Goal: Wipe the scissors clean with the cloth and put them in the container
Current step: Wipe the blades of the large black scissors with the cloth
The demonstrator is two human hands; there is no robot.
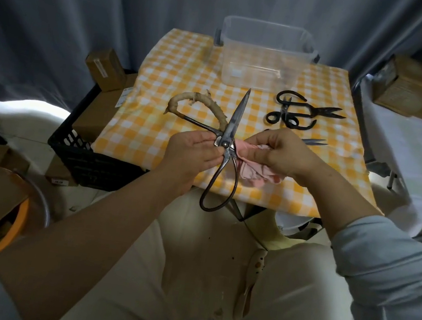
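Large old iron scissors (236, 114) hang over the near edge of the table, blades pointing away from me; one handle loop is wrapped in pale cloth tape, the other is bare metal. My left hand (192, 151) grips them at the pivot. My right hand (279, 153) presses a pink cloth (254, 170) against the scissors just right of the pivot. A clear plastic container (265, 55) stands at the far edge of the table, apart from both hands.
Two smaller black scissors (301, 113) lie crossed on the yellow checked tablecloth (167, 76), and another blade tip (315, 141) shows behind my right hand. A black crate (82, 151) and cardboard boxes (105, 70) stand to the left, more boxes to the right.
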